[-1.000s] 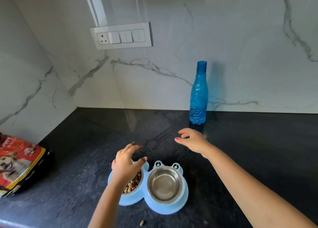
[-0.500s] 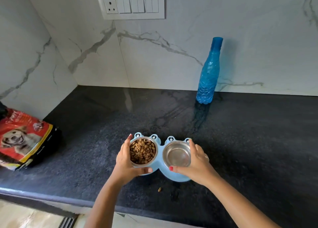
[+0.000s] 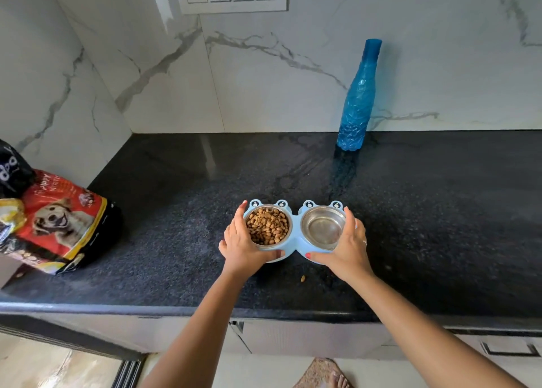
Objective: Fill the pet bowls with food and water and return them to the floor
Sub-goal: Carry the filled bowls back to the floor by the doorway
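Note:
A light blue double pet feeder [image 3: 295, 241] with frog-eye knobs sits on the black counter [image 3: 176, 226]. Its left steel bowl [image 3: 267, 225] holds brown kibble. Its right steel bowl [image 3: 323, 228] looks shiny; I cannot tell whether water is in it. My left hand [image 3: 243, 245] grips the feeder's left end, thumb along the near rim. My right hand [image 3: 346, 248] grips the right end the same way. A blue plastic bottle [image 3: 358, 100] stands upright against the back wall, apart from both hands.
A red and black dog food bag [image 3: 55, 220] lies at the counter's left end. One loose kibble [image 3: 302, 278] lies just in front of the feeder. The counter edge [image 3: 146, 310] runs below my forearms, with cabinets, floor, a mat and a bare foot [image 3: 337, 380] beneath.
Both hands moved from hovering above the feeder to gripping its two ends. The view has tilted down, so the counter edge and floor now show.

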`<action>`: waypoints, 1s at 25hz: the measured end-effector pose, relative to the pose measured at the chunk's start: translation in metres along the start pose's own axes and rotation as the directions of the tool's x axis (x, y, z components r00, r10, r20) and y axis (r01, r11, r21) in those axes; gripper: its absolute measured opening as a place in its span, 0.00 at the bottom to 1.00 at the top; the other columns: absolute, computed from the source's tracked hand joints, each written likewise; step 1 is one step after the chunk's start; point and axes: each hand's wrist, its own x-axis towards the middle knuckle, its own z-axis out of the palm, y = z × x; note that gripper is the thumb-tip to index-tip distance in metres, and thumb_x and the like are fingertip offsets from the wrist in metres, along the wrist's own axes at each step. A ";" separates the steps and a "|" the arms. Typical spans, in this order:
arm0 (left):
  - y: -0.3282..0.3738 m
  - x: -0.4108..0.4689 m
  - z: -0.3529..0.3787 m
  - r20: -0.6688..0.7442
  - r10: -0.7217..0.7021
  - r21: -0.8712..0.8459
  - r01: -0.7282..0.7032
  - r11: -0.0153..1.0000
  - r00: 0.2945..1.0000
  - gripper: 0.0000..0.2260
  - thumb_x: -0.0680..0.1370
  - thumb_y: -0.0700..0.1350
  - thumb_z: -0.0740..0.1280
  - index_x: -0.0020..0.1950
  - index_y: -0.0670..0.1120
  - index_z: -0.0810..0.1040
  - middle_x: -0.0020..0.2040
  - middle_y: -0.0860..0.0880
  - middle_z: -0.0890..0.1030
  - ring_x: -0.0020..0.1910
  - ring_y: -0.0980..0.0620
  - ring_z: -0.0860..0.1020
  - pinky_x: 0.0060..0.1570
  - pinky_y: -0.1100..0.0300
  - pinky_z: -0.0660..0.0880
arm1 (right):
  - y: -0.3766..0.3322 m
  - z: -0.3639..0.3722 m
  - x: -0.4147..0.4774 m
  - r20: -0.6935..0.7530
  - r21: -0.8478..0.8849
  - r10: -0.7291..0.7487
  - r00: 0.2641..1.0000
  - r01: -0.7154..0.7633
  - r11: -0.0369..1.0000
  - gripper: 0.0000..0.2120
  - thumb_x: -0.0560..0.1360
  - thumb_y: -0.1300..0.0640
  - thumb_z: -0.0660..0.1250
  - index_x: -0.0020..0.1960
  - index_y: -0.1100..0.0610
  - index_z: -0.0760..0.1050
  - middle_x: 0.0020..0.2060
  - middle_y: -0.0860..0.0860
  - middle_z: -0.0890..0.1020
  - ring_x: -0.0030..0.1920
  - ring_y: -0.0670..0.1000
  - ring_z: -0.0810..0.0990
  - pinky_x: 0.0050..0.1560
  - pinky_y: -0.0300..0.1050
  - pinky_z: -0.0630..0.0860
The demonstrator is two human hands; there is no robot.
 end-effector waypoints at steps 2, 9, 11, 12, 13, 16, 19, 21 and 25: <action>0.000 -0.005 -0.001 -0.002 0.009 -0.031 -0.009 0.999 1.000 0.57 0.57 0.60 0.80 0.75 0.59 0.46 0.75 0.56 0.59 0.73 0.52 0.60 0.70 0.42 0.51 | -0.003 -0.003 -0.001 0.009 -0.020 0.009 1.000 -0.009 1.000 0.62 0.56 0.48 0.84 0.77 0.48 0.46 0.75 0.54 0.56 0.73 0.57 0.60 0.67 0.53 0.67; -0.012 -0.036 -0.016 -0.047 0.007 -0.069 -0.010 0.998 0.999 0.56 0.58 0.60 0.80 0.75 0.58 0.47 0.76 0.57 0.58 0.73 0.53 0.61 0.72 0.39 0.48 | -0.012 -0.007 -0.027 0.043 -0.060 0.001 0.999 0.001 0.998 0.62 0.57 0.49 0.84 0.77 0.48 0.46 0.75 0.53 0.56 0.73 0.55 0.61 0.66 0.53 0.68; -0.017 -0.049 -0.025 -0.064 -0.004 -0.077 -0.001 0.997 0.998 0.56 0.58 0.60 0.80 0.75 0.59 0.46 0.76 0.57 0.58 0.74 0.54 0.61 0.72 0.39 0.47 | -0.017 -0.004 -0.038 0.046 -0.039 -0.017 0.999 0.019 0.999 0.62 0.56 0.50 0.84 0.77 0.48 0.46 0.75 0.52 0.56 0.73 0.55 0.61 0.66 0.53 0.68; -0.019 -0.055 -0.028 -0.072 -0.011 -0.083 0.005 0.997 0.997 0.56 0.58 0.60 0.79 0.75 0.59 0.47 0.76 0.57 0.58 0.73 0.54 0.61 0.73 0.40 0.46 | -0.018 -0.002 -0.044 0.044 -0.027 -0.029 0.999 0.030 0.999 0.62 0.56 0.50 0.84 0.77 0.48 0.47 0.75 0.52 0.57 0.73 0.55 0.61 0.66 0.53 0.68; -0.022 -0.062 -0.032 -0.089 -0.015 -0.089 0.007 0.996 0.996 0.55 0.58 0.60 0.79 0.75 0.60 0.47 0.75 0.58 0.59 0.73 0.54 0.61 0.73 0.40 0.45 | -0.020 0.000 -0.050 0.046 -0.016 -0.044 0.998 0.045 0.999 0.62 0.56 0.50 0.84 0.77 0.48 0.47 0.75 0.52 0.57 0.73 0.54 0.61 0.66 0.53 0.68; -0.030 -0.088 -0.042 -0.145 -0.045 -0.099 0.031 0.995 0.988 0.55 0.58 0.60 0.79 0.74 0.61 0.47 0.75 0.57 0.60 0.73 0.54 0.61 0.73 0.40 0.44 | -0.025 0.004 -0.067 0.078 -0.001 -0.106 0.991 0.106 0.994 0.62 0.56 0.50 0.84 0.77 0.48 0.47 0.75 0.52 0.57 0.73 0.54 0.60 0.66 0.52 0.67; -0.038 -0.116 -0.048 -0.185 -0.092 -0.166 0.061 0.984 0.978 0.54 0.56 0.62 0.78 0.72 0.64 0.48 0.74 0.55 0.62 0.73 0.53 0.62 0.73 0.38 0.47 | -0.029 0.007 -0.080 0.133 0.021 -0.189 0.973 0.188 0.982 0.62 0.56 0.50 0.84 0.77 0.48 0.47 0.74 0.52 0.57 0.73 0.55 0.60 0.67 0.51 0.67; -0.041 -0.138 -0.053 -0.241 -0.124 -0.196 0.077 0.978 0.963 0.54 0.54 0.63 0.78 0.72 0.65 0.48 0.72 0.54 0.64 0.71 0.52 0.64 0.72 0.35 0.49 | -0.033 0.007 -0.088 0.178 0.037 -0.239 0.955 0.237 0.971 0.61 0.56 0.50 0.84 0.77 0.48 0.47 0.74 0.52 0.57 0.73 0.55 0.60 0.67 0.51 0.66; -0.040 -0.182 -0.059 -0.382 -0.208 -0.158 0.158 0.975 0.901 0.55 0.56 0.60 0.80 0.74 0.59 0.50 0.70 0.56 0.68 0.69 0.53 0.67 0.70 0.36 0.45 | -0.040 0.012 -0.105 0.263 0.040 -0.329 0.907 0.330 0.943 0.62 0.56 0.50 0.84 0.78 0.50 0.47 0.75 0.52 0.57 0.73 0.56 0.59 0.68 0.52 0.65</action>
